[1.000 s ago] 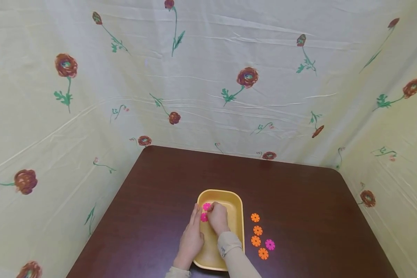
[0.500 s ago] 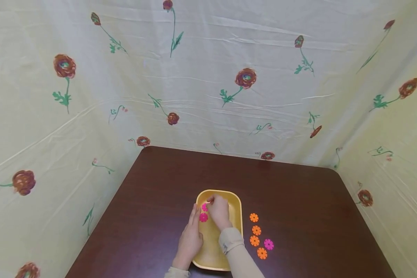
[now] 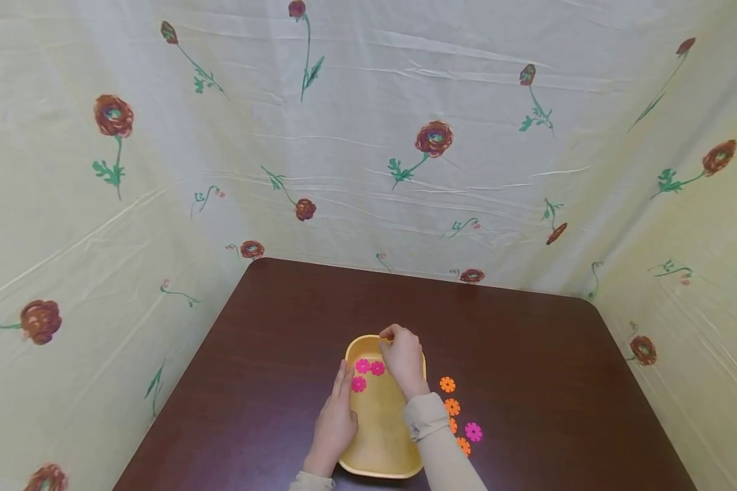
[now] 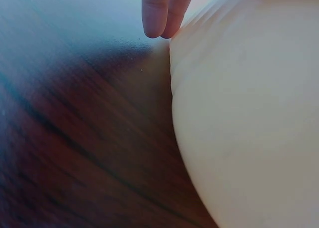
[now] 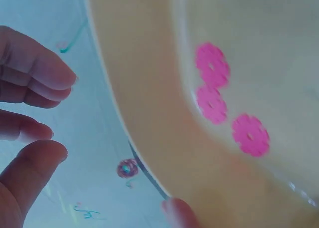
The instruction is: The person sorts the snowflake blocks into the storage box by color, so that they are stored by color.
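Right hand (image 5: 30, 138) near yellow tray (image 5: 149, 103), fingers (image 5: 40, 73) loosely curled, holding nothing. Three pink flower pieces (image 5: 213, 104) lie inside tray, close together. Flowered cloth (image 5: 99, 188) behind.

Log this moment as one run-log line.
left hand: rests on yellow tray side | right hand: empty, over far rim | tray: three pink discs | table: orange discs, one magenta disc

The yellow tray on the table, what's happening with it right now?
A person sits at a dark table with a yellow tray in front of them. The left hand rests flat against the tray's left side. The right hand hovers over the far end, holding nothing. Three pink flower discs lie inside; orange discs and one magenta disc lie on the table to the right.
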A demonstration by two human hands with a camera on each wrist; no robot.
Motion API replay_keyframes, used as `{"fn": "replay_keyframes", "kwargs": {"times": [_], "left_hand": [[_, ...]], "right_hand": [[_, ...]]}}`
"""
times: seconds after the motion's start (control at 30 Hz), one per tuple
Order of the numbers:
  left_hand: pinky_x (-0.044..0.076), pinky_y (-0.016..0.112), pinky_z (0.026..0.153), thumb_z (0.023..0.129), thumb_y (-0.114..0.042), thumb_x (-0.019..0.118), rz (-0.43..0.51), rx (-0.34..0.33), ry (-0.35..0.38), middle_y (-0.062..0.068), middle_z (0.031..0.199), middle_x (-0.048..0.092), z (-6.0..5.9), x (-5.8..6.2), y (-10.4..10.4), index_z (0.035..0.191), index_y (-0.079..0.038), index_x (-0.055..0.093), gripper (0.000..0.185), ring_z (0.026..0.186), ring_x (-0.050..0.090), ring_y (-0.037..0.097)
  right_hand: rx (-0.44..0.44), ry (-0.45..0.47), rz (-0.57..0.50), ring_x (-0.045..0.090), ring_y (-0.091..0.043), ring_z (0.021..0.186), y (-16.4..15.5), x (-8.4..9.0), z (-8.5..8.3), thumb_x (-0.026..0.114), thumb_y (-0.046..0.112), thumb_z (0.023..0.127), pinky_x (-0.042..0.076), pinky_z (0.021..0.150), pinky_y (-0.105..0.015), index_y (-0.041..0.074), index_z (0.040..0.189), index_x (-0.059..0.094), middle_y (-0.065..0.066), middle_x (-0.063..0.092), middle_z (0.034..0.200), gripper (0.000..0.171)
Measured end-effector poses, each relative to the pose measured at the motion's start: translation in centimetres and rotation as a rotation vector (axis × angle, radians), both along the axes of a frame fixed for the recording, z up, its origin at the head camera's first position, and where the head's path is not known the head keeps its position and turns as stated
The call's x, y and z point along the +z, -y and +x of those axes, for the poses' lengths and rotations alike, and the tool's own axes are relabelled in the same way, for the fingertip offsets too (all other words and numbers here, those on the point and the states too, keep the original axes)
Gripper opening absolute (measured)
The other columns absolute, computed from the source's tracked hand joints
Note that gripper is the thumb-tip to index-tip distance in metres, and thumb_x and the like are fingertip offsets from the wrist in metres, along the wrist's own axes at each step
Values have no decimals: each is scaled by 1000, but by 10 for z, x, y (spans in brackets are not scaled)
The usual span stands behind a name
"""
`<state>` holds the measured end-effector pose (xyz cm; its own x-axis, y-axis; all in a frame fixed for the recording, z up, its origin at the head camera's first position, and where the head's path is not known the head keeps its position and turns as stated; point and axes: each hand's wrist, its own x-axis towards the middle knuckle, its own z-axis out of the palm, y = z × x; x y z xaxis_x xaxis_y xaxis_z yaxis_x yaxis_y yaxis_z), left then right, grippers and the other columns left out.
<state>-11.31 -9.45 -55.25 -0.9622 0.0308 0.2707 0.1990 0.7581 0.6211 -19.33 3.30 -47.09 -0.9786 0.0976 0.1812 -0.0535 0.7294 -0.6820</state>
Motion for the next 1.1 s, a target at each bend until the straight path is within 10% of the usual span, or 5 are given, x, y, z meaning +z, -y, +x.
{"fn": "replay_keyframes", "kwargs": {"times": [0.4, 1.1], "left_hand": [[38, 30, 49, 64, 15, 58, -3, -8, -1, 11, 148, 26, -1, 2, 1, 136, -2, 39, 77, 68, 53, 25], [39, 30, 50, 65, 14, 56, -6, -5, 11, 12, 148, 27, -1, 1, -2, 136, -1, 39, 74, 69, 54, 25]], "right_hand": [[-69, 38, 97, 63, -24, 77, -49, 6, 3, 68, 14, 78, 47, 62, -39, 11, 96, 69, -5, 68, 93, 18], [-81, 116, 180, 56, -18, 63, -114, -33, 40, 69, 14, 78, 47, 56, -36, 6, 102, 66, -13, 66, 96, 25]]}}
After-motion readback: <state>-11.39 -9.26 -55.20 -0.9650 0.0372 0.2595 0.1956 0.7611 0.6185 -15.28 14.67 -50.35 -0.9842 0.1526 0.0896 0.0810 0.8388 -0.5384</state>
